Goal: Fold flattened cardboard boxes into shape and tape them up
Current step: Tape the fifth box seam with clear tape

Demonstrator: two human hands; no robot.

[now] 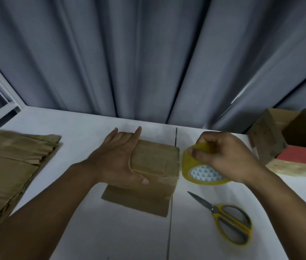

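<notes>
1. Two hands work over a white desk [92,231].
2. The left hand [118,160] lies flat on the left side of a folded brown box [154,166]. Its fingers are straight and its thumb is spread across the top.
3. The box sits in the middle of the desk.
4. The right hand [221,156] pinches a yellow tape roll [201,171], with its fingers curled over the top.
5. The tape roll is just to the right of the box.
6. Yellow scissors [227,222] lie near the roll, closer to the person.
7. A pile of flat cardboard [11,171] lies on the left.
8. An open box [280,143] stands far right.
</notes>
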